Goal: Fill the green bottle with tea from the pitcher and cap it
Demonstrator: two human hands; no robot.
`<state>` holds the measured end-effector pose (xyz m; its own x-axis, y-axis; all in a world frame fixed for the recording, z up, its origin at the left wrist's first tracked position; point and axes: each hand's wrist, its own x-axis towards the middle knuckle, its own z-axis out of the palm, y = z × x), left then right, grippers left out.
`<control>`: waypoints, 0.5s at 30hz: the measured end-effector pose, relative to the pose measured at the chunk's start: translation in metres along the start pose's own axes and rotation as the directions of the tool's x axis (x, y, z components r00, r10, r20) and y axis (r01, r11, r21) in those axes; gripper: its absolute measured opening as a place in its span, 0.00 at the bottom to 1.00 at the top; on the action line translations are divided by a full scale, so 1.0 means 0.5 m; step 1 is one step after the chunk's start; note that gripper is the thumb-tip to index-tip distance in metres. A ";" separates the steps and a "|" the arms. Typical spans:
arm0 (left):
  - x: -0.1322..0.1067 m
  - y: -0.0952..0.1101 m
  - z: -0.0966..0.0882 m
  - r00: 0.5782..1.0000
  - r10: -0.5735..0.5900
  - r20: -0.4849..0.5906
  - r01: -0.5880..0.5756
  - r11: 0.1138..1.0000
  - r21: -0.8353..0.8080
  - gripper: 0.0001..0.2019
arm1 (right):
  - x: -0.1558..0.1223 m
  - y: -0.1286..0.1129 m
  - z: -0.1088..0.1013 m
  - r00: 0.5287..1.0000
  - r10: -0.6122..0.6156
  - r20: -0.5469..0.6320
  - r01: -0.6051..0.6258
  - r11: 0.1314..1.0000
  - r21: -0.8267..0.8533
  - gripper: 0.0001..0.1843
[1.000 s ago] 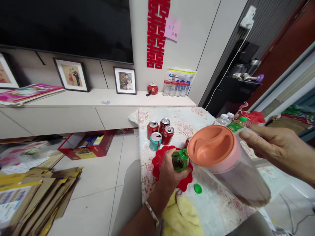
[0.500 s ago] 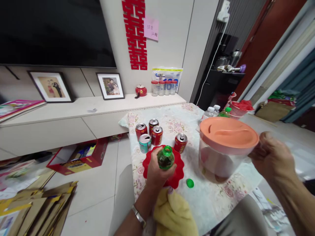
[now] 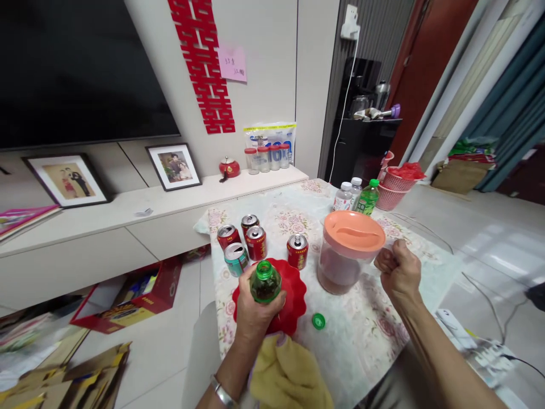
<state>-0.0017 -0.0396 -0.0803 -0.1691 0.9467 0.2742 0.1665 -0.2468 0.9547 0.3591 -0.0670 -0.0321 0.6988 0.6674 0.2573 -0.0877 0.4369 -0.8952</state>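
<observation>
My left hand (image 3: 255,307) is wrapped round an uncapped green bottle (image 3: 264,284), held upright above a red scalloped dish (image 3: 293,295). My right hand (image 3: 400,270) grips the handle of a clear pitcher (image 3: 340,267) that has an orange lid (image 3: 354,230). The pitcher is at the table's right side; whether its base touches the cloth I cannot tell. A loose green cap (image 3: 318,321) lies right of the dish. Close to my left forearm is a yellow cloth (image 3: 289,375). One red can (image 3: 297,251) stands between the dish and the pitcher.
Several cans, among them a teal can (image 3: 236,259), stand behind the dish. Beyond the pitcher are two white-capped bottles (image 3: 343,197) and a green-capped bottle (image 3: 368,197). A white cabinet (image 3: 162,213) runs along the wall. On the floor sits a red box (image 3: 166,289).
The pitcher has moved away from me in my right hand, toward the table's far side. My left hand still holds the green bottle over the dish. The view has shifted right.
</observation>
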 end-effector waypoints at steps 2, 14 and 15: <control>0.000 -0.002 -0.003 1.000 -0.019 -0.011 0.019 1.000 -0.002 0.43 | 0.001 0.023 -0.001 1.000 0.000 -0.010 0.000 1.000 -0.011 0.36; 0.000 -0.002 -0.005 1.000 -0.023 -0.016 0.023 1.000 0.012 0.44 | -0.003 0.025 -0.071 0.999 -0.028 0.017 0.032 0.964 -0.266 0.37; 0.000 0.002 -0.003 1.000 -0.028 -0.013 0.028 1.000 0.012 0.44 | -0.015 0.015 -0.083 0.998 -0.046 -0.030 0.035 0.953 -0.300 0.38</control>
<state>-0.0031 -0.0403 -0.0794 -0.1863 0.9504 0.2490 0.1733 -0.2177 0.9605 0.3828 -0.0938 -0.0559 0.7230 0.6284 0.2872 0.1538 0.2588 -0.9536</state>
